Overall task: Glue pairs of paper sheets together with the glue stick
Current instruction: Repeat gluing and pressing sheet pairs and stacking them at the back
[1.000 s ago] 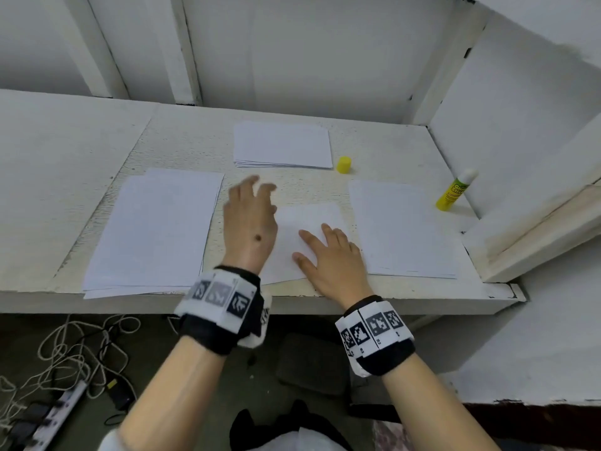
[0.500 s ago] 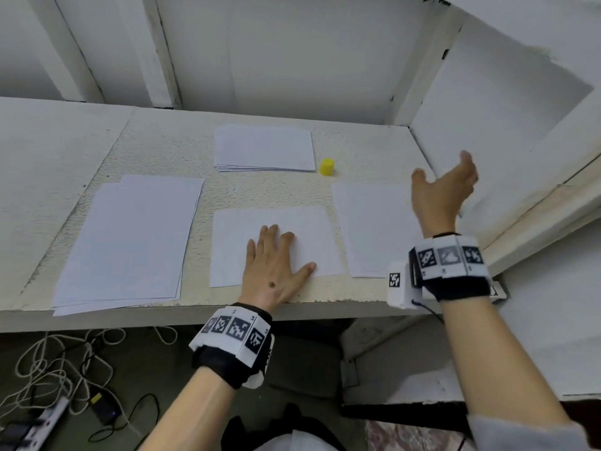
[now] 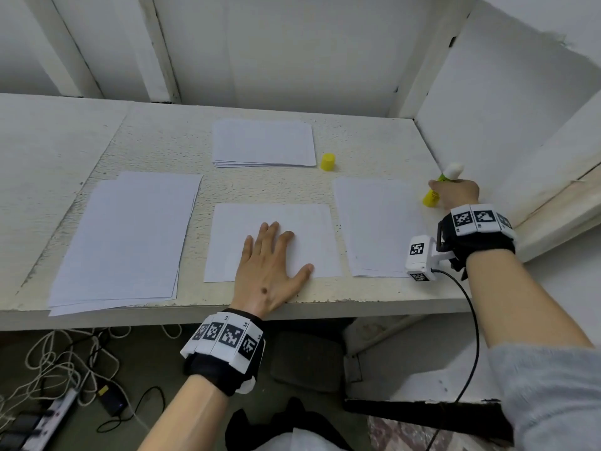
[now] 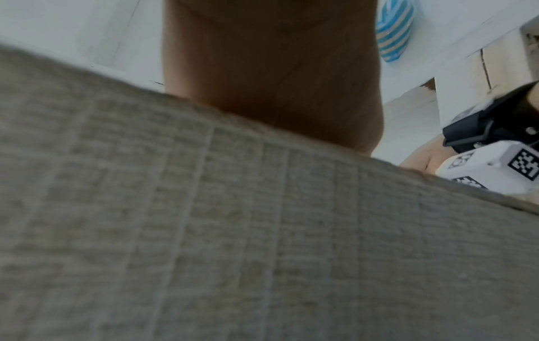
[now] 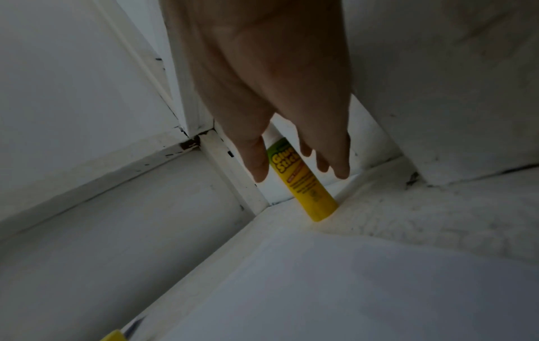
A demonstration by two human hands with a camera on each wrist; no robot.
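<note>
Right hand reaching around the glue stick; left hand flat on a paper sheet.

Right hand (image 5: 271, 97) fingers (image 5: 259, 161) straddle the glue stick (image 5: 303, 182), seemingly not yet clenched. It stands tilted against the side wall at the table's (image 3: 162, 151) far right, bare tip up. Left hand (image 3: 266, 271), fingers spread straight, presses the centre sheet (image 3: 312, 229). Likely next: grip, lift, tip downward.

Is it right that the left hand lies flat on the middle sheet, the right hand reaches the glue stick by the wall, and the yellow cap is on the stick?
Not quite. The head view shows the yellow cap standing alone on the table, beside the far paper stack; the glue stick is uncapped. The left hand on the middle sheet and the right hand at the stick are correct.
</note>
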